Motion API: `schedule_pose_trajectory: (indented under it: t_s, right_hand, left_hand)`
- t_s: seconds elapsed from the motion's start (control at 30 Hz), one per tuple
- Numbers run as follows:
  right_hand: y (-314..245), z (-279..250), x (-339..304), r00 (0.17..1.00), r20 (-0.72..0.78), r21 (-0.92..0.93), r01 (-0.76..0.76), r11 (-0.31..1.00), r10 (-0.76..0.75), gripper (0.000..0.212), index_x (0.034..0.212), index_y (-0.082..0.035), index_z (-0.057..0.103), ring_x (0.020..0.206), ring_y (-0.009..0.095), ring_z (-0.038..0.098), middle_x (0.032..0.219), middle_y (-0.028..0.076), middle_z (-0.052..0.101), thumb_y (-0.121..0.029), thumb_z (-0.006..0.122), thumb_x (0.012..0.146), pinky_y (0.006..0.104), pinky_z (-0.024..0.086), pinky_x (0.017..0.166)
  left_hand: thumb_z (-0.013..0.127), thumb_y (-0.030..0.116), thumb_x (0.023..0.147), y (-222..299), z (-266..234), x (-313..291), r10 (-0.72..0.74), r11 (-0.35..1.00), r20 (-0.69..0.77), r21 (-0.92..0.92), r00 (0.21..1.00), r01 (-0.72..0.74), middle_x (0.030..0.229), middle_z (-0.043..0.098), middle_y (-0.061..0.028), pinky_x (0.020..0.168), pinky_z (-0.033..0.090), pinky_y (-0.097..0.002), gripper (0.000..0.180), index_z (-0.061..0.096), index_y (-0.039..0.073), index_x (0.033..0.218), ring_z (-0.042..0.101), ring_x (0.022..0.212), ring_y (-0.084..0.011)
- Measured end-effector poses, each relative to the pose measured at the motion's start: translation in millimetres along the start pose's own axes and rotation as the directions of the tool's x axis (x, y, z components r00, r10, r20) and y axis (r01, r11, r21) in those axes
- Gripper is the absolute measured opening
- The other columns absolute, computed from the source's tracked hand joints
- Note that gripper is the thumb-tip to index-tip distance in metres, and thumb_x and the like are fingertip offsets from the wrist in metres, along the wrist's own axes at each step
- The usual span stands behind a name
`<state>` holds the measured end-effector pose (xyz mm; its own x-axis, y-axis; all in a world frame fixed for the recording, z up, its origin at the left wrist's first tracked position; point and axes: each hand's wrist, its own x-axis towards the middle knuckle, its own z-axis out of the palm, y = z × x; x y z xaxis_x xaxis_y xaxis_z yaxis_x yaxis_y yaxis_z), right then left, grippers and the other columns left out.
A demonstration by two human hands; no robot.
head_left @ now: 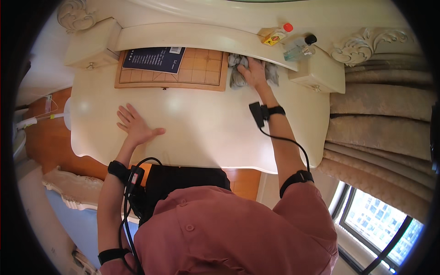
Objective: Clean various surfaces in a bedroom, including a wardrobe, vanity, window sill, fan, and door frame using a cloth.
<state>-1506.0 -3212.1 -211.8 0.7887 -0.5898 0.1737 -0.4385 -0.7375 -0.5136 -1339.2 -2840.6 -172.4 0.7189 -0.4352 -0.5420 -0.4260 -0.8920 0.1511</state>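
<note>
- We are reaching our right hand [253, 72] far across the cream dressing table [201, 123] and pressing it down on a crumpled grey cloth [236, 78].
- The cloth is lying at the back of the tabletop, under the raised shelf [201, 39], just beside the right edge of the wooden game board [201, 68] and touching or slightly overlapping it; we cannot tell which.
- The cloth is sitting directly under our right palm, its bulk spilling out to both sides of the hand and a little ahead of the fingertips, so it is lying beneath the fingers rather than apart from them.
- The right fingers [245, 64] are lying spread and bent over the fabric, bearing down on it; whether they are pinching a fold we cannot tell.
- The bunched cloth is running roughly left to right along the shelf, across the line of our forearm.
- Our left hand [136, 126] is resting flat on the bare tabletop near the front edge, fingers splayed and holding nothing, well apart from the cloth; the right hand is by far the nearer.
- A dark blue book [156, 58] is lying on the left part of the board, away from the cloth.
- On the shelf above and to the right, a small yellow bottle with a red cap [275, 35] and a clear bottle with a black cap [299, 47] are lying near one another, close to the cloth yet on the higher level.
</note>
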Motion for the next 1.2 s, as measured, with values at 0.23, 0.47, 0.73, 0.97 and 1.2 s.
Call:
schedule_pose_trajectory:
  t_s: [0.23, 0.47, 0.73, 0.97, 1.2]
  right_hand:
    - [-4, -10, 15, 0.976, 0.168, -0.012, -0.139, 0.990, 0.139, 0.059, 0.117, -0.002, 0.050, 0.113, 0.039, 0.042, 0.118, 0.025, 0.049, -0.039, 0.056, 0.072, 0.0384, 0.032, 0.097]
    - [40, -23, -5, 0.949, -0.247, 0.079, -0.181, 0.980, 0.195, 0.057, 0.115, -0.002, 0.051, 0.107, 0.039, 0.048, 0.115, 0.025, 0.051, -0.043, 0.055, 0.076, 0.0408, 0.036, 0.094]
    - [21, -14, -46, 0.817, -0.441, -0.110, -0.460, 0.881, 0.372, 0.053, 0.115, -0.001, 0.046, 0.107, 0.040, 0.044, 0.113, 0.022, 0.050, -0.032, 0.054, 0.073, 0.0476, 0.030, 0.096]
    - [50, -54, -188, 0.683, -0.499, -0.028, -0.628, 0.777, 0.534, 0.059, 0.119, 0.000, 0.042, 0.111, 0.037, 0.043, 0.119, 0.021, 0.046, -0.033, 0.055, 0.071, 0.0485, 0.028, 0.097]
    - [-3, -15, -239, 0.645, -0.530, -0.126, -0.701, 0.702, 0.550, 0.058, 0.122, -0.006, 0.045, 0.115, 0.034, 0.043, 0.124, 0.015, 0.047, -0.034, 0.061, 0.073, 0.0542, 0.018, 0.100]
  left_hand:
    - [0.076, 0.062, 0.045, -13, 6, 4, -0.011, 1.000, -0.002, 0.013, 1.000, 0.011, 0.135, -0.025, -0.0342, 0.096, -0.009, -0.0627, 0.148, -0.025, -0.007, 0.129, -0.027, 0.125, -0.0463]
    - [0.075, 0.064, 0.045, -12, 3, 4, -0.033, 0.999, 0.048, 0.022, 0.998, 0.032, 0.134, -0.025, -0.0345, 0.096, -0.008, -0.0633, 0.148, -0.025, -0.007, 0.129, -0.026, 0.125, -0.0480]
    - [0.073, 0.067, 0.046, -8, -2, 7, -0.023, 0.998, 0.072, 0.058, 0.997, 0.019, 0.133, -0.025, -0.0357, 0.096, -0.007, -0.0637, 0.148, -0.025, -0.009, 0.128, -0.026, 0.124, -0.0485]
    - [0.072, 0.067, 0.045, -11, -2, -3, -0.010, 1.000, 0.041, 0.019, 0.999, 0.010, 0.134, -0.025, -0.0352, 0.096, -0.009, -0.0632, 0.149, -0.024, -0.009, 0.129, -0.026, 0.125, -0.0473]
    - [0.073, 0.062, 0.049, -6, -2, -9, 0.007, 0.999, -0.048, -0.041, 0.999, -0.009, 0.136, -0.022, -0.0347, 0.096, -0.011, -0.0621, 0.143, -0.020, -0.009, 0.131, -0.025, 0.126, -0.0455]
